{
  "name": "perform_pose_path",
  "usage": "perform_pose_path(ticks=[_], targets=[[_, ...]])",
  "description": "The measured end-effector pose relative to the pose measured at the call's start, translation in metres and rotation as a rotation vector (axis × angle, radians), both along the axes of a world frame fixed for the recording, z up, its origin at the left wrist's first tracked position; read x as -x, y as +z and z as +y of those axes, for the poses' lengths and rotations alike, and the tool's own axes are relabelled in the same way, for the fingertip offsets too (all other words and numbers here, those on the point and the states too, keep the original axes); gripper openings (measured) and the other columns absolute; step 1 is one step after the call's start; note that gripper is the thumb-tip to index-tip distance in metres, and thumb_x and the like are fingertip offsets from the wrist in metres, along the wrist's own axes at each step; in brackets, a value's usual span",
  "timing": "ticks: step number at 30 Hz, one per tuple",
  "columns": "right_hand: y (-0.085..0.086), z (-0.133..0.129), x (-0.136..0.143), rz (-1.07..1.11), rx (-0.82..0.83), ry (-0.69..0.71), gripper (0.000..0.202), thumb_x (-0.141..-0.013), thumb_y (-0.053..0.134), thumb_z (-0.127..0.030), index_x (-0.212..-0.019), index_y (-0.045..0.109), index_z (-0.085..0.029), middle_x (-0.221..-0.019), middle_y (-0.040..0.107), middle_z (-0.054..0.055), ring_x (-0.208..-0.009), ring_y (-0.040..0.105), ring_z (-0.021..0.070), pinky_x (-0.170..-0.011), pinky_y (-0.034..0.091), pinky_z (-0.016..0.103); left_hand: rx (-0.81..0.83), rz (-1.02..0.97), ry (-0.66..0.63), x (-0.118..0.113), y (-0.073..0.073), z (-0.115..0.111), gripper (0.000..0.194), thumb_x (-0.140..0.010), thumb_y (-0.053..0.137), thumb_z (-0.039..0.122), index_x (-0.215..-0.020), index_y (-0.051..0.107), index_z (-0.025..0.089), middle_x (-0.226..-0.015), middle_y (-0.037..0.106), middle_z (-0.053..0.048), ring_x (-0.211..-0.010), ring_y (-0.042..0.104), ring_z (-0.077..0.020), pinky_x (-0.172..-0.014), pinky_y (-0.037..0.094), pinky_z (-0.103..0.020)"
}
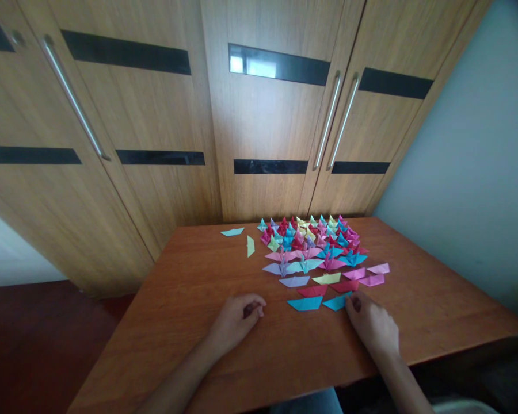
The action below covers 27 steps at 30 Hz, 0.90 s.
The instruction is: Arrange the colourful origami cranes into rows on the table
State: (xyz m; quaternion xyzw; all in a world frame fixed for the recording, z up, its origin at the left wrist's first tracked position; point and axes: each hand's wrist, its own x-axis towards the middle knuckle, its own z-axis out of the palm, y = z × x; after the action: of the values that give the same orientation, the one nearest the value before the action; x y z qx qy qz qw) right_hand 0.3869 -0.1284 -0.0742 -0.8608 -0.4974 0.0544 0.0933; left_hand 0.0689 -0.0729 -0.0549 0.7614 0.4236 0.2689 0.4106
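My left hand [237, 319] rests on the wooden table [190, 287] at about seven o'clock, fingers curled into a loose fist; it may pinch a small dark scrap, though the view is too dim to be sure. At six o'clock lies a flat blue folded paper [305, 303], with a second blue piece [336, 302] just right of it. My right hand [373, 325], at five o'clock, touches that second piece with its fingertips, fingers bent. Beyond, at twelve o'clock, sits a cluster of colourful origami cranes [311, 238]. To lift the piece cleanly, I judge a light pinch at its near edge works best.
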Motion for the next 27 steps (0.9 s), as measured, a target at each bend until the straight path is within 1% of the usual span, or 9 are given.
perform_pose_path(ticks=[5,9,12,14,16,18,21,24,27], targets=[[0.004,0.003,0.004,-0.007,0.032,-0.05,0.037,-0.087,0.034,-0.048,-0.086,0.062,-0.023,-0.083,0.068,0.011,-0.069,0.065,0.0261,-0.055,0.04,0.03,-0.001,-0.002,-0.004,0.0,-0.001,0.0,0.021,-0.078,0.048,0.017,-0.09,0.065,0.021,-0.077,0.067,0.0,-0.073,0.061,-0.015,-0.067,0.043,-0.022],[0.004,0.004,0.004,-0.005,0.017,-0.046,0.035,-0.087,0.037,-0.046,-0.086,0.062,-0.023,-0.08,0.069,0.01,-0.068,0.065,0.0254,-0.052,0.036,0.027,0.008,0.0,0.0,0.0,-0.001,0.0,0.02,-0.078,0.048,0.016,-0.089,0.065,0.02,-0.077,0.068,0.0,-0.073,0.061,-0.0146,-0.068,0.043,-0.022],[0.002,0.002,0.001,-0.026,-0.059,-0.029,0.03,-0.086,0.04,-0.044,-0.083,0.062,-0.023,-0.075,0.068,0.008,-0.062,0.063,0.0221,-0.048,0.03,0.025,0.004,0.017,0.006,-0.001,0.0,0.0,0.021,-0.078,0.048,0.015,-0.089,0.065,0.02,-0.077,0.068,0.0,-0.072,0.061,-0.014,-0.067,0.043,-0.021],[0.002,0.001,0.001,-0.051,-0.154,-0.016,0.026,-0.086,0.043,-0.042,-0.081,0.06,-0.022,-0.07,0.066,0.006,-0.057,0.06,0.0187,-0.048,0.027,0.024,-0.006,0.021,-0.001,-0.001,0.001,0.0,0.021,-0.078,0.047,0.015,-0.09,0.064,0.02,-0.077,0.067,0.001,-0.072,0.061,-0.0135,-0.067,0.043,-0.021],[0.004,0.0,0.008,-0.051,-0.262,0.021,0.024,-0.085,0.045,-0.04,-0.077,0.058,-0.022,-0.064,0.064,0.004,-0.052,0.056,0.0159,-0.047,0.025,0.023,-0.017,0.02,-0.009,-0.001,0.001,-0.001,0.022,-0.078,0.047,0.014,-0.09,0.064,0.02,-0.077,0.067,0.001,-0.072,0.061,-0.0133,-0.067,0.042,-0.02],[0.009,0.002,0.024,0.01,-0.356,0.11,0.023,-0.085,0.046,-0.038,-0.075,0.057,-0.021,-0.061,0.062,0.002,-0.051,0.055,0.0145,-0.048,0.024,0.023,-0.026,0.02,-0.009,-0.001,0.0,-0.002,0.022,-0.078,0.047,0.014,-0.09,0.065,0.02,-0.077,0.067,0.001,-0.073,0.062,-0.0134,-0.067,0.043,-0.021],[0.015,0.01,0.063,0.197,-0.433,0.332,0.023,-0.086,0.045,-0.036,-0.074,0.056,-0.021,-0.059,0.06,0.0,-0.052,0.055,0.0137,-0.049,0.027,0.022,-0.032,0.011,-0.001,-0.001,-0.002,0.0,0.021,-0.079,0.047,0.015,-0.09,0.065,0.02,-0.078,0.068,0.001,-0.073,0.062,-0.0136,-0.067,0.043,-0.021],[0.018,0.024,0.113,0.359,-0.416,0.56,0.024,-0.087,0.044,-0.033,-0.069,0.055,-0.02,-0.058,0.058,-0.001,-0.051,0.052,0.0122,-0.05,0.029,0.022,-0.072,0.022,0.033,0.004,-0.004,0.007,0.02,-0.08,0.048,0.017,-0.09,0.065,0.021,-0.081,0.069,0.0,-0.075,0.063,-0.0144,-0.07,0.044,-0.022],[0.017,0.04,0.16,0.439,-0.379,0.724,0.019,-0.083,0.048,-0.027,-0.067,0.056,-0.02,-0.059,0.059,-0.002,-0.056,0.053,0.0113,-0.053,0.029,0.021,-0.18,0.058,0.137,0.016,-0.006,0.02,0.019,-0.081,0.048,0.02,-0.089,0.066,0.021,-0.087,0.069,-0.001,-0.081,0.062,-0.0157,-0.074,0.045,-0.024]])
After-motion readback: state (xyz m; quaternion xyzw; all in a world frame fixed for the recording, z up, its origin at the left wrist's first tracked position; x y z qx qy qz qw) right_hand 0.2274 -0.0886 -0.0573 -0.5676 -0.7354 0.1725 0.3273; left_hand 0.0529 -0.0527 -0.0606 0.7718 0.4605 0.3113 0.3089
